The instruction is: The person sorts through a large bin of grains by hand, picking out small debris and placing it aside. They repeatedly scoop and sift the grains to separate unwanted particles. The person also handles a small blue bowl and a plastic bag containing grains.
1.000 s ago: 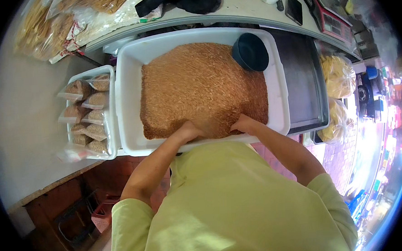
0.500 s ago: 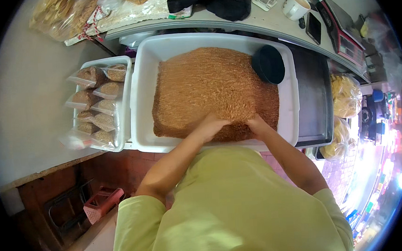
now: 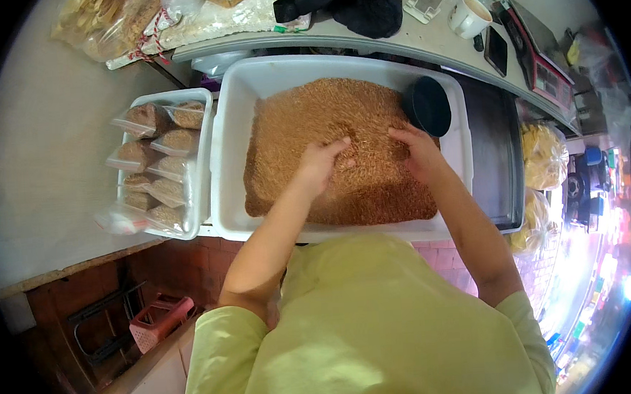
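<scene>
A broad bed of brown grain-like flakes (image 3: 291, 134) fills most of a white plastic tub (image 3: 222, 166). My left hand (image 3: 319, 167) is over the middle of the bed, thumb stretched out and its other fingers partly hidden among the flakes. To its right my right hand (image 3: 420, 152) reaches into the same bed, thumb apart and the remaining fingers mostly hidden. Both look open, with a gap of flakes between them. Close to the right hand, a dark round bowl (image 3: 427, 107) rests tilted in the tub's far right corner.
Left of the tub, a smaller white tray (image 3: 198, 167) holds several clear bags of grain (image 3: 179, 142). A metal tray (image 3: 495, 152) stands on the right. Along the far counter are a black cloth (image 3: 362, 5), a mug (image 3: 469, 16), a phone (image 3: 495, 50) and a scale (image 3: 537, 60).
Both hands have moved away from the tub's near side toward its middle, and they are farther apart. The flakes' surface is more uneven. The view has shifted slightly.
</scene>
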{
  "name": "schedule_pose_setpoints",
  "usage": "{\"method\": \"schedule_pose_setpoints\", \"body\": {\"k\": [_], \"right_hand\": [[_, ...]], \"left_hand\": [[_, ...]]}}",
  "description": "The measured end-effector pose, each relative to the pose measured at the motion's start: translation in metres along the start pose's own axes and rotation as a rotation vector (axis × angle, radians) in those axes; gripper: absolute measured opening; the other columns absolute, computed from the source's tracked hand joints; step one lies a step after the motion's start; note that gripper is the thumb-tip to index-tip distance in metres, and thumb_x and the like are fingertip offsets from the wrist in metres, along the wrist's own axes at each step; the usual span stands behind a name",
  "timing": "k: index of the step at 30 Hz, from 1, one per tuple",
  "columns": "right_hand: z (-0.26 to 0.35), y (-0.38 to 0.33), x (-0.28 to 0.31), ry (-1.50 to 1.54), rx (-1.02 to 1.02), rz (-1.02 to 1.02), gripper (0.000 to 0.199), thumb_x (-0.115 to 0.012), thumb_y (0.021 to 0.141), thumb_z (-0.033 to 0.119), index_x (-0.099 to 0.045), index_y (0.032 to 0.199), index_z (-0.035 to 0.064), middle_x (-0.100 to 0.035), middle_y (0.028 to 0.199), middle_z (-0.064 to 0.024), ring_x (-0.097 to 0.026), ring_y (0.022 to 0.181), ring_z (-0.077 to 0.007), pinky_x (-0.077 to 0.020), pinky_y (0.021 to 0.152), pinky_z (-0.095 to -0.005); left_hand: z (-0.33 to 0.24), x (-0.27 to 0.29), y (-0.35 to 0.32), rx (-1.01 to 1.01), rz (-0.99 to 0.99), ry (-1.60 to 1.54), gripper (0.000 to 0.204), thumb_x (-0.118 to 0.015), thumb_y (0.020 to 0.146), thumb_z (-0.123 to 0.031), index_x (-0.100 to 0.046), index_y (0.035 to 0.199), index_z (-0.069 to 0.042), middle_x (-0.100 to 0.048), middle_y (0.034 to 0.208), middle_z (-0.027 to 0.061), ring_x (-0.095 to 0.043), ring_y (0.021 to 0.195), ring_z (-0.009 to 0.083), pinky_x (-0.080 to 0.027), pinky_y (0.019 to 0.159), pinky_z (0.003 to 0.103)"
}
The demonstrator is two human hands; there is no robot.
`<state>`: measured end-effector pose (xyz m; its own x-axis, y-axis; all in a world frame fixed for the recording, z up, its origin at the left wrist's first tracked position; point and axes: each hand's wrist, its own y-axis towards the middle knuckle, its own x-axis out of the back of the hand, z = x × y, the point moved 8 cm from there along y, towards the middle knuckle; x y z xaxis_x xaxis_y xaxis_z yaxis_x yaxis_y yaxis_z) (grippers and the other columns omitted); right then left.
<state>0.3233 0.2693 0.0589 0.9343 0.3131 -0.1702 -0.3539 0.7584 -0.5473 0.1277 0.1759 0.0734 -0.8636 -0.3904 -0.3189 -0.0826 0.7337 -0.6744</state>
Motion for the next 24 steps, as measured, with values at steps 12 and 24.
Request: {"method": "schedule_pose_setpoints", "body": {"k": [12,24], "right_hand": [[0.0,-0.065,0.068,-1.121,0.092,-0.187,0.034,-0.055,0.09,0.027,-0.061,0.118,0.0085,-0.065,0.105,-0.0166,-0.062,0.096,-0.029,-0.0481,0.084,-0.0394],[-0.169,-0.054,0.13,-1.635,-0.185,0.078,0.04,-0.053,0.086,0.036,-0.069,0.088,-0.0004,-0.064,0.091,-0.0254,-0.062,0.089,-0.0398,-0.0488,0.079,-0.0474]], "left_hand": [[-0.002,0.17,0.001,-0.196,-0.209,0.722,0.059,-0.064,0.084,-0.035,-0.048,0.127,0.003,-0.055,0.121,0.0175,-0.057,0.102,0.0295,-0.048,0.085,0.043],[0.116,0.18,0.015,0.301,0.286,1.823,0.043,-0.058,0.08,-0.04,-0.07,0.091,-0.001,-0.065,0.1,0.0217,-0.063,0.094,0.0355,-0.048,0.082,0.042]]}}
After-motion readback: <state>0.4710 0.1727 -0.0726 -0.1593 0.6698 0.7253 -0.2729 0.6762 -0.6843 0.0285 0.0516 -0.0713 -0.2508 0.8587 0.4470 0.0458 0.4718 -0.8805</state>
